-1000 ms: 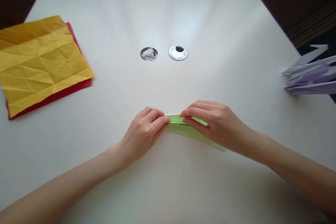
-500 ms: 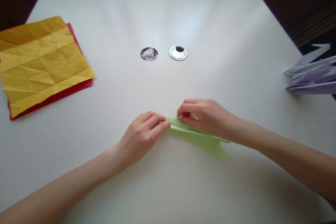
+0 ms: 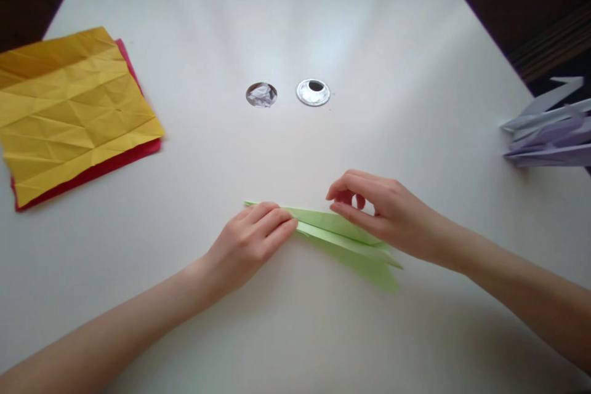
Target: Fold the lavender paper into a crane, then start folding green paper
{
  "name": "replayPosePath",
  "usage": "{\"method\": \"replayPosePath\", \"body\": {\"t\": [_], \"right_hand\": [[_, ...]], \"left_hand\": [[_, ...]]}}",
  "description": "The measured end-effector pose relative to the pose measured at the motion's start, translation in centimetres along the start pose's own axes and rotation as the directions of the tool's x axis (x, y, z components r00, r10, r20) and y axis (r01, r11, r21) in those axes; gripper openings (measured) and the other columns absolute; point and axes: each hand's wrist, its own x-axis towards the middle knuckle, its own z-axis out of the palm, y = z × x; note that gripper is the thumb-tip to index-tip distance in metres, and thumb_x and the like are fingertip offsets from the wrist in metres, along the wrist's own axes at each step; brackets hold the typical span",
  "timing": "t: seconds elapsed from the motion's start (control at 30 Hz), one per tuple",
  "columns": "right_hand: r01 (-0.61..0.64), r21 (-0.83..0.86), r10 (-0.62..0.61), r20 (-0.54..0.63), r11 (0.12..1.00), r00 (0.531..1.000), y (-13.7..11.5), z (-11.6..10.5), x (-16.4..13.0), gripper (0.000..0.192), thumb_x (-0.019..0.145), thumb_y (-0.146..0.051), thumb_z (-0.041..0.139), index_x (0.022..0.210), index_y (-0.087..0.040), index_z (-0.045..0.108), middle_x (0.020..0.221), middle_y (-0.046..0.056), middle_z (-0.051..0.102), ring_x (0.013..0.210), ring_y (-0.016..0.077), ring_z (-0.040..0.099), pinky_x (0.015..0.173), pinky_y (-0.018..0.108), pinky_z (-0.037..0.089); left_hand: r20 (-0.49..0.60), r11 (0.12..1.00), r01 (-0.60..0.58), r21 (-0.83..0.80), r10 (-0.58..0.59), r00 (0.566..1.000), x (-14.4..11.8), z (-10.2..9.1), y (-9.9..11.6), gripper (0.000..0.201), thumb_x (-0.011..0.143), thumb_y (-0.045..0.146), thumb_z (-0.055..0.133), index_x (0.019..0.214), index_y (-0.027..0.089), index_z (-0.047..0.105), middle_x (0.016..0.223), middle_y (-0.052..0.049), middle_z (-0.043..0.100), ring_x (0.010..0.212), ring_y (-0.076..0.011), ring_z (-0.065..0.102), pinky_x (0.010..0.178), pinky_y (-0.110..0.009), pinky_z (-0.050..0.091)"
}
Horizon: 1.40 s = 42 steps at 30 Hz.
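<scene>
A light green folded paper (image 3: 341, 237) lies near the front middle, a long narrow shape with several layers fanned out at its right end. My left hand (image 3: 253, 231) is closed on its left part, thumb and fingers pressing it against the table; a thin green tip sticks out beyond the knuckles. Over the paper's upper right edge hovers my right hand (image 3: 373, 206), its fingers curled, with a small gap between thumb and forefinger and nothing visible in them. It hides part of the paper's far edge.
Creased yellow paper (image 3: 78, 117) lies over a red sheet (image 3: 87, 178) at the left. White and purple folded papers (image 3: 549, 138) stand at the right edge. Two round holes sit mid-table, one with crumpled foil-like material (image 3: 261, 95), one with a metallic ring (image 3: 313, 98).
My right hand has come off the green paper and moved slightly right. The paper's layers have spread wider at the right end. My left hand has stayed nearly in place.
</scene>
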Motion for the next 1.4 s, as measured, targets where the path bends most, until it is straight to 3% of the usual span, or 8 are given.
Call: {"method": "replayPosePath", "body": {"t": [0.27,0.37,0.57,0.77,0.97,1.17,1.3,1.4], "right_hand": [[-0.040,-0.002,0.040,0.074,0.999,0.996,-0.3,0.4,-0.8,0.008,0.080,-0.029,0.051,0.083,-0.021,0.052,0.073,-0.003,0.058,0.062,0.0089,0.050,0.054,0.021,0.037],[-0.014,-0.016,0.015,0.038,1.000,0.999,-0.5,1.5,-0.6,0.007,0.082,-0.027,0.049,0.082,-0.021,0.052,0.070,-0.003,0.057,0.060,0.0087,0.049,0.053,0.021,0.036],[0.130,-0.099,-0.143,-0.142,0.987,0.979,-0.4,3.7,-0.1,0.005,0.081,-0.019,0.049,0.077,-0.018,0.052,0.070,-0.001,0.057,0.059,0.0086,0.048,0.055,0.021,0.034],[0.217,-0.200,-0.257,-0.202,0.955,0.945,-0.1,4.2,-0.2,0.016,0.082,-0.014,0.045,0.067,-0.017,0.051,0.063,0.000,0.053,0.055,0.0084,0.044,0.053,0.021,0.032],[0.345,-0.311,-0.409,-0.172,0.886,0.896,0.4,3.9,-0.2,0.020,0.084,-0.013,0.042,0.067,-0.017,0.052,0.064,0.001,0.055,0.057,0.0094,0.045,0.053,0.021,0.033],[0.494,-0.384,-0.553,-0.052,0.780,0.832,0.9,3.1,-0.2,0.021,0.085,-0.011,0.039,0.070,-0.017,0.054,0.067,0.003,0.056,0.062,0.0116,0.048,0.056,0.023,0.036],[0.479,-0.324,-0.527,-0.077,0.816,0.846,0.9,3.2,-0.1,0.019,0.084,-0.011,0.041,0.070,-0.017,0.054,0.068,0.003,0.057,0.062,0.0109,0.049,0.056,0.023,0.037],[0.396,-0.212,-0.426,-0.124,0.894,0.896,0.7,3.5,0.0,0.017,0.082,-0.011,0.042,0.071,-0.017,0.053,0.069,0.002,0.057,0.061,0.0099,0.049,0.056,0.022,0.038]], "left_hand": [[-0.045,0.997,-0.046,0.058,0.049,0.998,0.1,-0.1,0.1,0.023,0.080,0.002,0.047,0.099,0.012,0.055,0.090,-0.006,0.064,0.086,-0.0170,0.055,0.070,-0.029,0.048],[-0.041,0.996,-0.045,0.075,0.049,0.998,0.0,-0.1,0.1,0.023,0.080,0.003,0.047,0.099,0.013,0.055,0.090,-0.005,0.064,0.087,-0.0168,0.055,0.071,-0.029,0.048],[-0.015,0.996,-0.041,0.082,0.042,0.999,-0.1,-0.1,0.4,0.022,0.080,0.004,0.047,0.099,0.012,0.054,0.091,-0.007,0.063,0.089,-0.0174,0.055,0.073,-0.029,0.048],[0.010,0.998,0.002,0.055,-0.003,1.000,-0.1,0.0,0.3,0.022,0.081,0.003,0.045,0.099,0.013,0.053,0.093,-0.007,0.061,0.087,-0.0166,0.053,0.074,-0.029,0.047],[0.035,0.995,0.064,0.075,-0.067,0.997,-0.2,-0.5,-0.3,0.016,0.081,0.007,0.048,0.094,0.014,0.054,0.087,-0.006,0.059,0.083,-0.0169,0.051,0.073,-0.029,0.046],[0.041,0.996,0.091,0.019,-0.092,0.995,0.0,-0.7,-0.4,0.016,0.082,0.007,0.045,0.093,0.015,0.054,0.085,-0.005,0.058,0.080,-0.0153,0.051,0.069,-0.027,0.046],[0.050,0.997,0.075,0.019,-0.076,0.996,0.0,-0.6,-0.5,0.019,0.082,0.005,0.045,0.095,0.015,0.054,0.085,-0.005,0.058,0.081,-0.0156,0.050,0.069,-0.027,0.046],[0.066,0.998,0.068,0.015,-0.069,0.995,0.0,-0.7,-0.7,0.020,0.082,0.005,0.044,0.096,0.015,0.054,0.085,-0.005,0.058,0.081,-0.0155,0.049,0.070,-0.027,0.046]]}}
